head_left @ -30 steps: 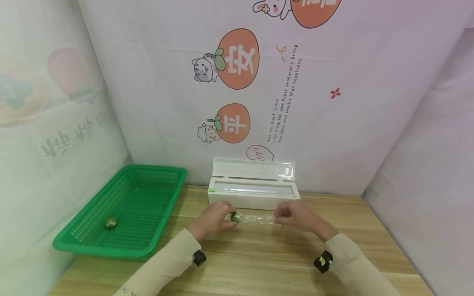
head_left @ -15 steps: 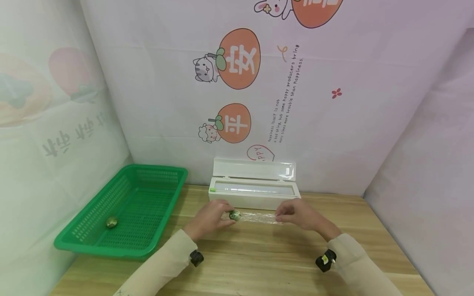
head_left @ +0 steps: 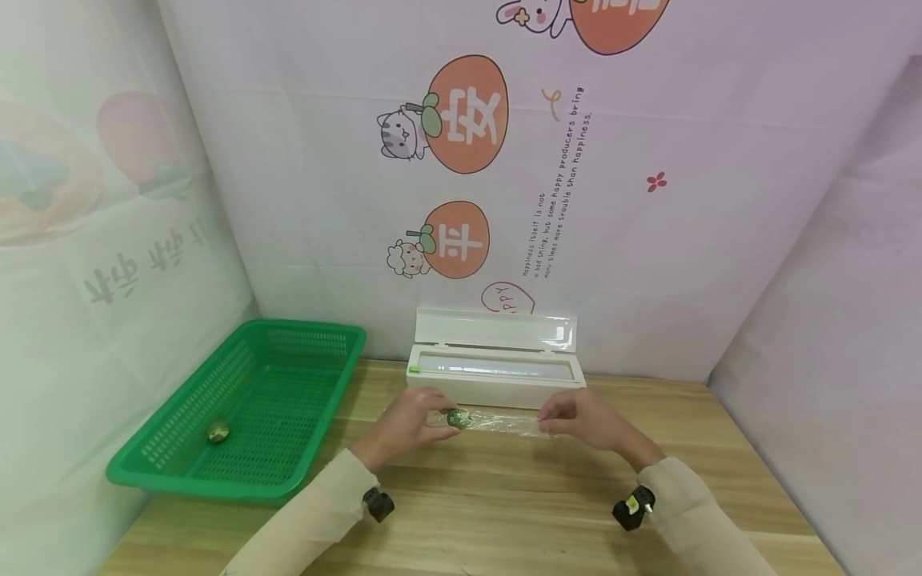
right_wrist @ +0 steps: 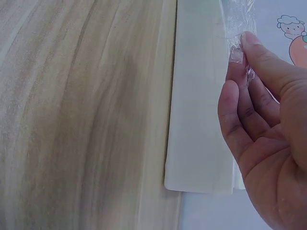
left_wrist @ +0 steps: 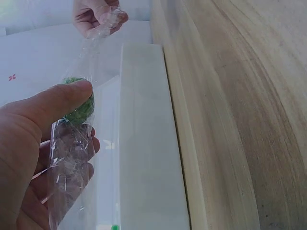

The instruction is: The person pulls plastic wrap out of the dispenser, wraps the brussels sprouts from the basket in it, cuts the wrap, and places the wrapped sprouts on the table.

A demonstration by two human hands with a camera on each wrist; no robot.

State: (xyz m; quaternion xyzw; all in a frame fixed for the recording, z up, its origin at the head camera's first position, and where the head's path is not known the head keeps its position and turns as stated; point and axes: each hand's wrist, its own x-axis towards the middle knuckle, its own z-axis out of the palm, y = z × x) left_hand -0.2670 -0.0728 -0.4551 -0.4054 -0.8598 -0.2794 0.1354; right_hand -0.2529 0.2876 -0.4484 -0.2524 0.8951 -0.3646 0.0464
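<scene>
Between thumb and fingers, my left hand (head_left: 409,422) holds a small mottled green ball (left_wrist: 80,109) wrapped in clear cling film (head_left: 497,422). A loose crumpled length of that film (left_wrist: 69,158) hangs past the ball over the left fingers. The film also runs rightward as a narrow strip to my right hand (head_left: 585,418), whose thumb and forefinger pinch its end (right_wrist: 242,50). Both hands are raised just in front of a white cling film dispenser box (head_left: 497,390), its lid (head_left: 493,330) standing up at the back.
To the left stands a green plastic basket (head_left: 310,448) with a similar shiny greenish ball (head_left: 218,432) inside. Everything rests on a wooden table (head_left: 497,512). Printed white cloth (head_left: 324,200) closes off the back and both sides.
The film between the hands has spread from a twisted strand to a flatter strip. My left wrist has shifted slightly left; both hands keep their hold.
</scene>
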